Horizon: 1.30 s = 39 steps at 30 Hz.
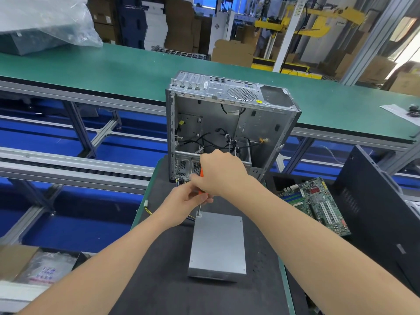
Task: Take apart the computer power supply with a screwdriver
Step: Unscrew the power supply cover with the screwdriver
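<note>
Closest to me, the grey power supply (217, 244) lies flat on the dark mat of the worktop (159, 269), lid up, with small screws showing at its corners. At its far left corner the screwdriver (199, 209) stands almost upright, tip set in the corner screw (199, 216). The left hand (184, 206) pinches the tool low down, where the orange handle meets the shaft, so its grip is clamped on the screwdriver. The right hand (221, 172) is wrapped over the top of the handle, its grip closed round it too. To do this well, I'd say the right hand should press straight down the shaft while turning anticlockwise. The left should only steady the tool, so the tip doesn't ride out and chew the head. Nothing pins the box itself, so a slip could skid it on the mat. Coloured wires (147, 209) trail off to the left of that corner. A bare motherboard (318, 201) lies off to the right, and just behind the hands stands the gutted computer case (227, 119).
</note>
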Available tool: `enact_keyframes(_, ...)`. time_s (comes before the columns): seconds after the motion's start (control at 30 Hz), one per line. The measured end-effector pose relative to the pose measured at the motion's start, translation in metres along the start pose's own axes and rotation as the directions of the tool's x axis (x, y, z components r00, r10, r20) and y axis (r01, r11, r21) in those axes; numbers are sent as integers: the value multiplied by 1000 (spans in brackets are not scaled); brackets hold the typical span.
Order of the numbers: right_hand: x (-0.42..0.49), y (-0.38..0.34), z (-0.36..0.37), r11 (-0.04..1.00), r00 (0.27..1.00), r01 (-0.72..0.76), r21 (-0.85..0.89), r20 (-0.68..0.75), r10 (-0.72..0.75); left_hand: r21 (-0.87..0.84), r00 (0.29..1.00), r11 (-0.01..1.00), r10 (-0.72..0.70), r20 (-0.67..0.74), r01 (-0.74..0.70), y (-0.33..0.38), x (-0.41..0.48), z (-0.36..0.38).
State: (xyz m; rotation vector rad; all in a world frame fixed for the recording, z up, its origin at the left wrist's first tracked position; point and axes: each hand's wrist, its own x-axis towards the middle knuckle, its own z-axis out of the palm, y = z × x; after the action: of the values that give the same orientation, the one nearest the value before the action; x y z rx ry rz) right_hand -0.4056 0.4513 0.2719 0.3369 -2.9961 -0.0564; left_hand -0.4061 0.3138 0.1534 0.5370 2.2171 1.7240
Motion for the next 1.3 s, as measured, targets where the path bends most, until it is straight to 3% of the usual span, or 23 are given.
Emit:
enact_keyframes(0.1,3,1,-2,997,995,5,79,100,-13,-22,1000,1000,14,14,-14,0,-1,0)
enact_keyframes(0.27,6,11,-15,958,949,131,255,249,-196,-38,999,999,35,22,-34,-2,-1,-3)
enact_keyframes(0.43,8,13,-17,917,895,273,290,272,-353,-8,999,1000,23,31,-22,-3,0,-1)
enact_keyframes(0.53,5,14,-15,913,911,282,294,217,-351,-15,1000,1000,20,9,-20,-3,0,1)
enact_keyframes(0.67,0,4,-3,994,994,107,-14,9,-107,-22,1000,1000,1,-6,-1,-4,2,1)
enact_keyframes(0.77,0,-1,0,1000,1000,8,12,14,-8,-12,1000,1000,20,14,-20,-5,2,1)
enact_keyframes(0.93,4,9,-15,965,956,157,209,215,-202,-32,999,999,31,17,-30,-7,2,-2)
enact_keyframes(1.07,3,10,-26,934,897,263,242,294,-329,-5,999,999,42,33,-42,-5,2,-4)
enact_keyframes(1.3,1,7,-24,924,896,293,245,268,-355,23,999,999,34,24,-35,-3,0,-2)
